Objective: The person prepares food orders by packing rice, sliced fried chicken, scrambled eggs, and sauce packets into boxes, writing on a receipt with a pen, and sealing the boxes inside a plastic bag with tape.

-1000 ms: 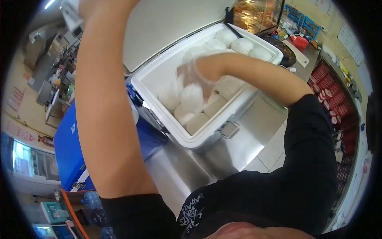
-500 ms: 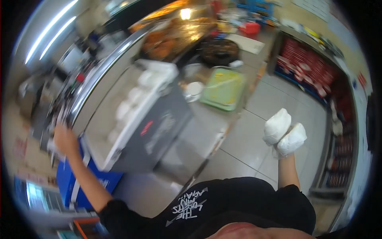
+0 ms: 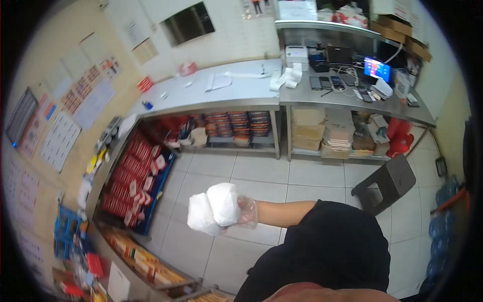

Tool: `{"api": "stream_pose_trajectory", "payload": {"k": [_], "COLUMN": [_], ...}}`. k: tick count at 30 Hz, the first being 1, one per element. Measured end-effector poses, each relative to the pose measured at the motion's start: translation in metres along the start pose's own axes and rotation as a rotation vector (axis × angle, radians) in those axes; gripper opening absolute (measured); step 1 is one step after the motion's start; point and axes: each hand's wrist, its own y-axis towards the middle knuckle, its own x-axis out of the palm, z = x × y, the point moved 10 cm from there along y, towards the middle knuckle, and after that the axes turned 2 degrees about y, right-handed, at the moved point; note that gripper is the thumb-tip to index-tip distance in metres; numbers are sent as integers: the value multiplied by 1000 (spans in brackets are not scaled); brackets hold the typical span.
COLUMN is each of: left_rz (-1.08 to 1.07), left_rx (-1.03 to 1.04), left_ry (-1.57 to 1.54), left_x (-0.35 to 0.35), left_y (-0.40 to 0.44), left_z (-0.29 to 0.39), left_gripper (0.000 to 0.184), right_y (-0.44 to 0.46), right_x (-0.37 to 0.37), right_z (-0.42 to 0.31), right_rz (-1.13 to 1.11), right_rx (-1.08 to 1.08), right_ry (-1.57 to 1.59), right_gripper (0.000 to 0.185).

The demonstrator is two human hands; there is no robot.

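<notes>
My right hand [image 3: 247, 211], in a thin clear plastic glove, is closed around two white wrapped bundles. One rounded white bundle [image 3: 224, 204] lies nearest my fingers, and a second white bundle [image 3: 203, 215] is pressed against its far side. What the wrapping covers is hidden. My arm reaches out to the left, holding both bundles over the tiled floor [image 3: 259, 173]. My left hand is out of view.
A white-topped table [image 3: 241, 95] and a steel counter [image 3: 342, 103] with a printer [image 3: 297, 54] and several phones run along the far wall. A dark stool [image 3: 387, 183] stands at right, near large water bottles [image 3: 440, 241]. Stacked red boxes [image 3: 128, 176] fill a left shelf.
My view has turned right, away from the counter with the open grey box, towards the far tables. My left hand has left view. My right hand still grips the two white bundles.
</notes>
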Motion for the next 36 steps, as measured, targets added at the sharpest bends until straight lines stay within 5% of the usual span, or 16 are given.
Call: {"api": "stream_pose_trajectory", "payload": {"k": [3,10,13,16,24,26,29,30,31,36], "left_rz": [-215,-865,-976,-895,-640,-577,-443,-513,-402,-45], "left_rx": [145,217,183,131,45,-295,-538,-522,-667,-1084], "left_ry": [-153,-193,-124,-423,-415,-308,-429,-274,-268,-441], "left_x": [77,228,263,281,347,302,274,290,277,251], "left_y": [65,115,138,182,259,279,317,313,319,308], "left_z": [17,-35,-69,-90,-211,-200,-206,-228,-239,-287], "left_gripper": [39,38,38,36,34,42,38,38,36,31], "right_y": [-5,90,130,171,334,384,460,481,504,662], "right_x": [-58,-13,-39,-78,-211,-258,-323,-367,-409,-409], "right_z": [-35,-73,-66,-51,-32,-25,-15,-6,-5,138], "right_rz": [149,214,304,338,278,261,287,125,442,212], "right_rx": [-108,-380,-459,-413,-162,-92,12,48,152,561], "right_ry": [-69,-317,-271,-261,-158,-111,-210,-124,-303,-53], "right_gripper": [74,82,86,85,82,83,80,76,78,91]}}
